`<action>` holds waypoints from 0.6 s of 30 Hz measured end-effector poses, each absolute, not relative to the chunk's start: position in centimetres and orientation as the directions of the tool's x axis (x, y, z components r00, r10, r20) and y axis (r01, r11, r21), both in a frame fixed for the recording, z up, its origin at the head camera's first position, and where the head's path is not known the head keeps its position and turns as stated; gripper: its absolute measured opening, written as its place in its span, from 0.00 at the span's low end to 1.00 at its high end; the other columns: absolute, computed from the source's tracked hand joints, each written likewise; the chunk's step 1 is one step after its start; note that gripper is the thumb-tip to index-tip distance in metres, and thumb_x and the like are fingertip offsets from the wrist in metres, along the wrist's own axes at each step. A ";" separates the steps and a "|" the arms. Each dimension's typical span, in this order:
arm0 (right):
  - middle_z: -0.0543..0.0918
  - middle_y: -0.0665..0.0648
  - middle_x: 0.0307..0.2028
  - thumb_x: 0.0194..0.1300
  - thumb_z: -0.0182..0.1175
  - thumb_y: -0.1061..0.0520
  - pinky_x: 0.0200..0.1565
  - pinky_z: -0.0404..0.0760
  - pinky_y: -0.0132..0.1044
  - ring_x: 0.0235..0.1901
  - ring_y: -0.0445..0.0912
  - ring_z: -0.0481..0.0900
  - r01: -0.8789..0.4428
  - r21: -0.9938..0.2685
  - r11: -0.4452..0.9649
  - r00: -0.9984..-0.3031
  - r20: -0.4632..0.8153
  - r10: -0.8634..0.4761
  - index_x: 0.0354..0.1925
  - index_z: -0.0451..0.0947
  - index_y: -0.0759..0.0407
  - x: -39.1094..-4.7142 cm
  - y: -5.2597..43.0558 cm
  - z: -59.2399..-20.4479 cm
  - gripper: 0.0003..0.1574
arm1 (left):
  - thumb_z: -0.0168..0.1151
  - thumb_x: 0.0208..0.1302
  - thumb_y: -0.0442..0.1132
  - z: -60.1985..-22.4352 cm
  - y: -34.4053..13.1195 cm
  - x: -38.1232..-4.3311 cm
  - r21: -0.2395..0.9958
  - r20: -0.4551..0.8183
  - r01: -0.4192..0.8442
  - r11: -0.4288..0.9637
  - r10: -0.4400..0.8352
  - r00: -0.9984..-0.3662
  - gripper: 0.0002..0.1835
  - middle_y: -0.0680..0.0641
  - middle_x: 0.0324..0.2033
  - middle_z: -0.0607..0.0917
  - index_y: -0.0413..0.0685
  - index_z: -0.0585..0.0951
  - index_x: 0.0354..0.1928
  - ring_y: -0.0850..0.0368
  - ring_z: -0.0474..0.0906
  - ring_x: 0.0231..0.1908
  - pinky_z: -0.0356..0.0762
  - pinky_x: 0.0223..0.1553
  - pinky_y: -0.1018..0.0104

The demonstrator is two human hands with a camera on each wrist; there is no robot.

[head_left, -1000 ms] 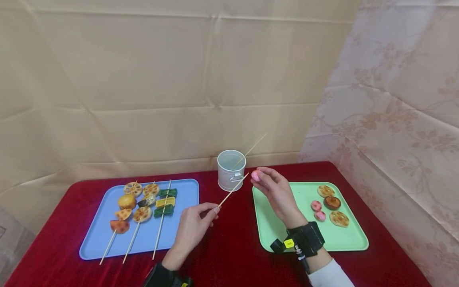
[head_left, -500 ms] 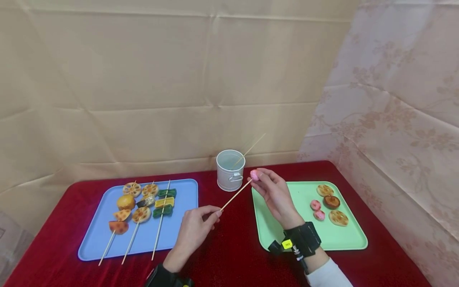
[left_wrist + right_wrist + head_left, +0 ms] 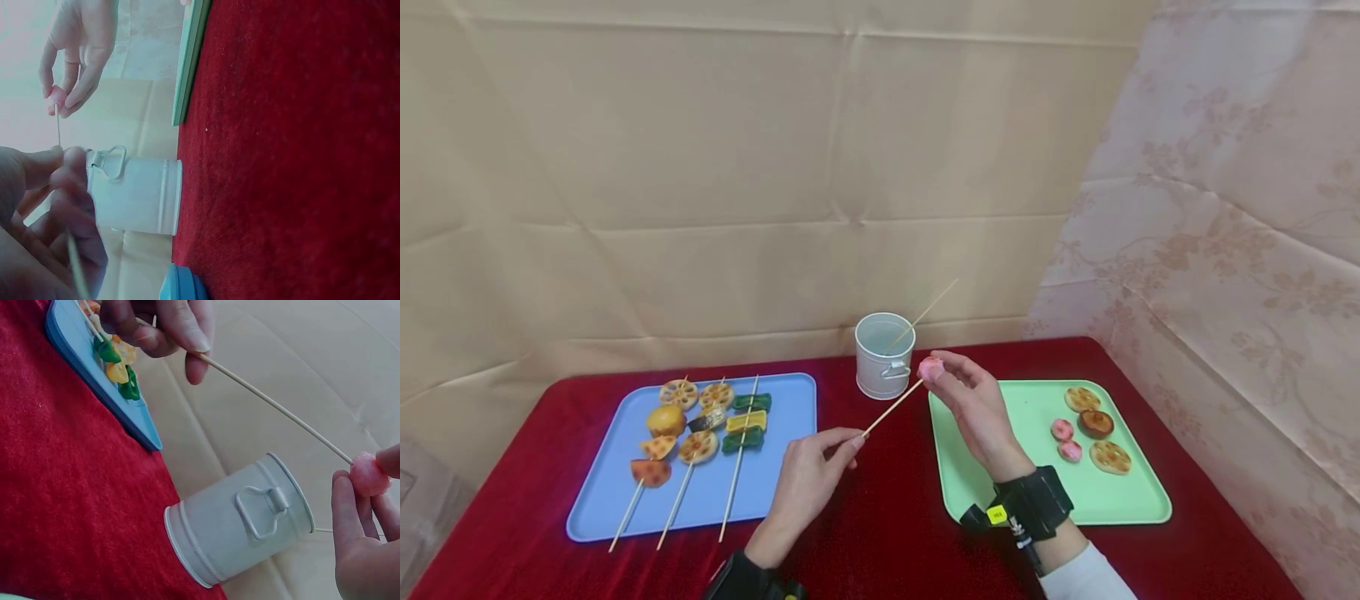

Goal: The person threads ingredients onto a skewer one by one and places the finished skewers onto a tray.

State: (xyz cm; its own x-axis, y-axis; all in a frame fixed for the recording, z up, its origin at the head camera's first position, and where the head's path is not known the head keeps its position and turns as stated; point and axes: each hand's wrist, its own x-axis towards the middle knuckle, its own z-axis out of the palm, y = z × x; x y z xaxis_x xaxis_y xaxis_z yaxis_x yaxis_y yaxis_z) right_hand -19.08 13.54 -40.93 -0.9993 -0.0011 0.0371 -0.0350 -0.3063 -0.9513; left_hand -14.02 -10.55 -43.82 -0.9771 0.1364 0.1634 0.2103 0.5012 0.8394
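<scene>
My left hand [image 3: 812, 475] pinches a thin wooden skewer [image 3: 275, 406] between thumb and fingers, with its far end slanting up to the right. At that end sits a round pink ball [image 3: 369, 474], like a meatball, which my right hand [image 3: 977, 412] pinches between thumb and fingertips. In the right wrist view the skewer's tip meets the ball's side; how deep it goes in is hidden. Both hands hold these above the red cloth, in front of the white metal bucket [image 3: 882, 375].
A blue tray [image 3: 790, 483] at left bears several loaded skewers. On the green tray [image 3: 992, 492] at right lie two pink balls [image 3: 1070, 451], lotus root slices [image 3: 1109, 457] and a brown round piece [image 3: 1095, 424]. Another skewer [image 3: 936, 300] leans in the bucket.
The skewer's tip and the pink ball, apart a second ago, have come together. My left hand has shifted slightly right, and my right hand has brought the ball a little to the left.
</scene>
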 end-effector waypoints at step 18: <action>0.85 0.57 0.48 0.72 0.65 0.63 0.61 0.78 0.42 0.51 0.48 0.85 0.002 -0.907 -0.422 -0.999 0.018 -0.043 0.57 0.76 0.67 -18.9 14.2 -40.7 0.19 | 0.62 0.75 0.36 -44.0 -10.4 -14.0 0.878 0.136 0.209 0.430 0.194 -0.971 0.08 0.56 0.21 0.81 0.46 0.89 0.46 0.64 0.69 0.21 0.64 0.24 0.68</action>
State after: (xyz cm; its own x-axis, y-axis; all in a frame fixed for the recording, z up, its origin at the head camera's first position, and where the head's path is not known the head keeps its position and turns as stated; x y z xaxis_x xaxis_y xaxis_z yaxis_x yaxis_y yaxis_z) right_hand -18.88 14.17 -40.66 -0.9989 -0.0434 0.0182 0.0018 -0.4220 -0.9066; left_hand -14.03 -10.36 -44.01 -0.9715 0.1943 0.1360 0.2091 0.4304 0.8781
